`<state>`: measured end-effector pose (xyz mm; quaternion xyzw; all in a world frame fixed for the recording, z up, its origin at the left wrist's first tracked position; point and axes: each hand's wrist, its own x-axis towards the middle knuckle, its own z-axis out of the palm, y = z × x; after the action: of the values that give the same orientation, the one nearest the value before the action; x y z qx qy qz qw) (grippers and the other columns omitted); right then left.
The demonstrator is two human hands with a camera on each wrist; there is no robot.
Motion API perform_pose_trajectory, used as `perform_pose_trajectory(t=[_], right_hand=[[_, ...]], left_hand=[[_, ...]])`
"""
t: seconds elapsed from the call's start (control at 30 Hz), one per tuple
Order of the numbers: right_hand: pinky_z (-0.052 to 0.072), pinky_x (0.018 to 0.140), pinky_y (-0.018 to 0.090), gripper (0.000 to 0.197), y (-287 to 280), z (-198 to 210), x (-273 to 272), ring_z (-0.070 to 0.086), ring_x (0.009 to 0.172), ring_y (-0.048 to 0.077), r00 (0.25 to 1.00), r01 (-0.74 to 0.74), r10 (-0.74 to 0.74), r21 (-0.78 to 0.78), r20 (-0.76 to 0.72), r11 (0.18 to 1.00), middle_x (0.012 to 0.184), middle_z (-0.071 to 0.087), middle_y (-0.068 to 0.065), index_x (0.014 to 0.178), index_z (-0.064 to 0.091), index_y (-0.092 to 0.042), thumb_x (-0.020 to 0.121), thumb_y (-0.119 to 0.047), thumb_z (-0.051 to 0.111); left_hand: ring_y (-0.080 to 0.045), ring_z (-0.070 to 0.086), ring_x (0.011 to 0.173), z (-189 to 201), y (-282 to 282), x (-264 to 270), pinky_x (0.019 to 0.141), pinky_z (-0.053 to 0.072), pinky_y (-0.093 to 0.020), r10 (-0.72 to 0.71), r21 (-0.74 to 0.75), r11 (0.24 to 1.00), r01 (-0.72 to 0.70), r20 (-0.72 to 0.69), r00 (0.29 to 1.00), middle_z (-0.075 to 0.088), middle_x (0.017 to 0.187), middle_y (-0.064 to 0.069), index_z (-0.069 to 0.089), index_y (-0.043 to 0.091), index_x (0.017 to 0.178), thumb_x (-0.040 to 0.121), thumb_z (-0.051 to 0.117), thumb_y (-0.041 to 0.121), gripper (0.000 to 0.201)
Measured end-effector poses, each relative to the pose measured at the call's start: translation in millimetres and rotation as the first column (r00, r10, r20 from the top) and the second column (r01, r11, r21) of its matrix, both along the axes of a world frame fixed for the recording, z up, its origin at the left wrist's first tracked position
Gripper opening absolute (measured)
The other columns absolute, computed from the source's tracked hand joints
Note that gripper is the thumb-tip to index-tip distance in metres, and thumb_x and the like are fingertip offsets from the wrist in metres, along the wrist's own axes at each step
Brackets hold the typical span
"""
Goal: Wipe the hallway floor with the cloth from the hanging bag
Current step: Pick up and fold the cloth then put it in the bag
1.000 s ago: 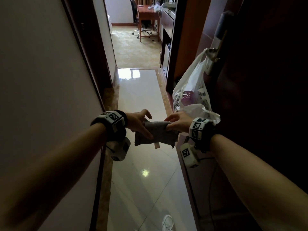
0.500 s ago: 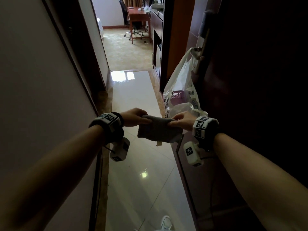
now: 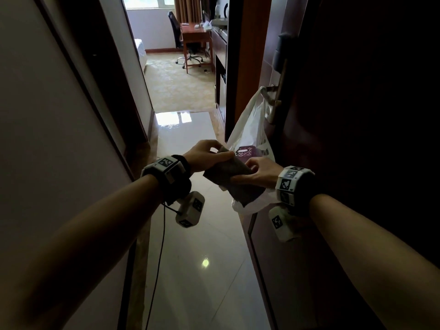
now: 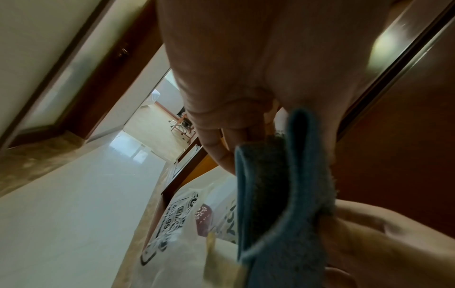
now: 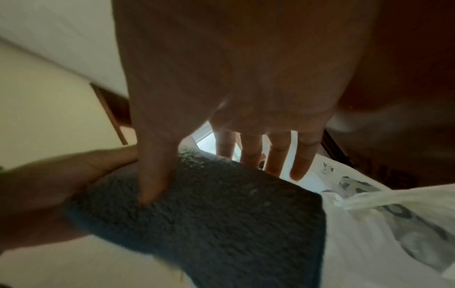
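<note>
In the narrow corridor ahead of you, the largest item is the glossy pale hallway floor, running from under your arms up to the carpeted room beyond, with a small bright light spot reflected on the tiles. To your right stands the dark wooden door, its metal door handle carrying the white plastic hanging bag, which hangs against the door edge and shows black printing and a purple patterned item inside. At the far end of the room sit a wooden desk and a black office chair beside it. In front of the bag, held in the air between both your hands, is the folded grey cloth, clear of the floor and overlapping the bag's lower part. Your left hand grips the cloth's upper left end, fingers curled over its edge. Your right hand holds the other end: the wrist view shows the thumb pressed into the pile while the other fingers extend behind the cloth. Both wrists wear marker-tagged bands.
</note>
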<state>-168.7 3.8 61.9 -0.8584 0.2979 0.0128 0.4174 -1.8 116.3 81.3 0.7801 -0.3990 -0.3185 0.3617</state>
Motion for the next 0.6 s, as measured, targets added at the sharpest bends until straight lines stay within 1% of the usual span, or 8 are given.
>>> perform_pose_trajectory(t=[0.1, 0.2, 0.33, 0.37, 0.43, 0.5, 0.57, 0.6], right_hand=[[0.055, 0.094, 0.045, 0.046, -20, 2, 7, 0.067, 0.103, 0.026, 0.994, 0.019, -0.038, 0.173, 0.106, 0.985, 0.109, 0.069, 0.008, 0.110, 0.063, -0.016, 0.074, -0.033, 0.085], [0.055, 0.094, 0.042, 0.044, -46, 5, 9, 0.066, 0.105, 0.026, 0.985, 0.051, -0.095, 0.273, 0.147, 0.961, 0.113, 0.068, 0.012, 0.116, 0.062, -0.011, 0.078, -0.019, 0.082], [0.055, 0.092, 0.043, 0.030, -76, 10, 17, 0.066, 0.103, 0.029, 0.978, 0.129, -0.160, 0.218, 0.132, 0.967, 0.108, 0.068, 0.013, 0.102, 0.063, -0.013, 0.078, -0.015, 0.081], [0.054, 0.093, 0.043, 0.031, -85, 9, 20, 0.066, 0.102, 0.028, 0.977, 0.150, -0.174, 0.188, 0.119, 0.971, 0.107, 0.068, 0.012, 0.103, 0.063, -0.013, 0.078, -0.016, 0.082], [0.055, 0.092, 0.042, 0.037, -101, 7, 27, 0.067, 0.099, 0.026, 0.974, 0.192, -0.207, 0.146, 0.090, 0.970, 0.106, 0.069, 0.009, 0.108, 0.063, -0.011, 0.077, -0.019, 0.082], [0.054, 0.088, 0.036, 0.039, -115, 5, 34, 0.066, 0.097, 0.022, 0.976, 0.203, -0.209, 0.101, 0.058, 0.974, 0.105, 0.068, 0.006, 0.110, 0.063, -0.011, 0.078, -0.022, 0.082], [0.050, 0.081, 0.030, 0.036, -126, 1, 43, 0.063, 0.094, 0.020, 0.977, 0.209, -0.210, 0.057, 0.026, 0.976, 0.100, 0.065, 0.004, 0.107, 0.061, -0.011, 0.079, -0.021, 0.081], [0.047, 0.078, 0.028, 0.033, -132, -1, 48, 0.062, 0.092, 0.019, 0.975, 0.221, -0.222, 0.042, 0.020, 0.974, 0.097, 0.063, 0.003, 0.105, 0.061, -0.012, 0.079, -0.019, 0.080]], left_hand=[[-0.023, 0.067, 0.098, 8, -27, 0, 0.081, 0.060, -0.037, -0.058, 0.003, 0.998, 0.058, 0.051, 0.997, 0.064, 0.113, -0.009, 0.059, 0.016, 0.118, 0.085, 0.069, 0.044, 0.044], [-0.023, 0.067, 0.098, 18, -53, 6, 0.078, 0.061, -0.036, -0.072, 0.008, 0.997, 0.071, 0.083, 0.994, 0.063, 0.112, -0.009, 0.059, 0.015, 0.119, 0.084, 0.070, 0.044, 0.047], [-0.027, 0.066, 0.103, 25, -78, 16, 0.083, 0.060, -0.042, -0.096, -0.014, 0.995, 0.096, 0.021, 0.995, 0.064, 0.115, -0.012, 0.058, 0.016, 0.116, 0.081, 0.076, 0.034, 0.043], [-0.027, 0.065, 0.104, 24, -85, 19, 0.083, 0.059, -0.040, -0.103, -0.026, 0.994, 0.103, 0.001, 0.995, 0.064, 0.116, -0.014, 0.057, 0.015, 0.115, 0.081, 0.077, 0.030, 0.043], [-0.025, 0.065, 0.104, 20, -97, 27, 0.077, 0.058, -0.030, -0.099, -0.055, 0.994, 0.099, 0.006, 0.995, 0.065, 0.116, -0.014, 0.056, 0.015, 0.114, 0.081, 0.077, 0.026, 0.041], [-0.022, 0.065, 0.100, 14, -109, 37, 0.070, 0.053, -0.021, -0.072, -0.082, 0.994, 0.075, 0.035, 0.997, 0.066, 0.114, -0.014, 0.057, 0.013, 0.112, 0.082, 0.076, 0.027, 0.039], [-0.018, 0.066, 0.092, 4, -119, 50, 0.069, 0.052, -0.021, -0.047, -0.077, 0.996, 0.051, 0.054, 0.997, 0.069, 0.111, -0.013, 0.059, 0.009, 0.114, 0.081, 0.077, 0.028, 0.041], [-0.017, 0.067, 0.088, -2, -123, 57, 0.071, 0.053, -0.023, -0.040, -0.061, 0.997, 0.044, 0.060, 0.997, 0.070, 0.109, -0.013, 0.060, 0.009, 0.115, 0.081, 0.077, 0.028, 0.043]])
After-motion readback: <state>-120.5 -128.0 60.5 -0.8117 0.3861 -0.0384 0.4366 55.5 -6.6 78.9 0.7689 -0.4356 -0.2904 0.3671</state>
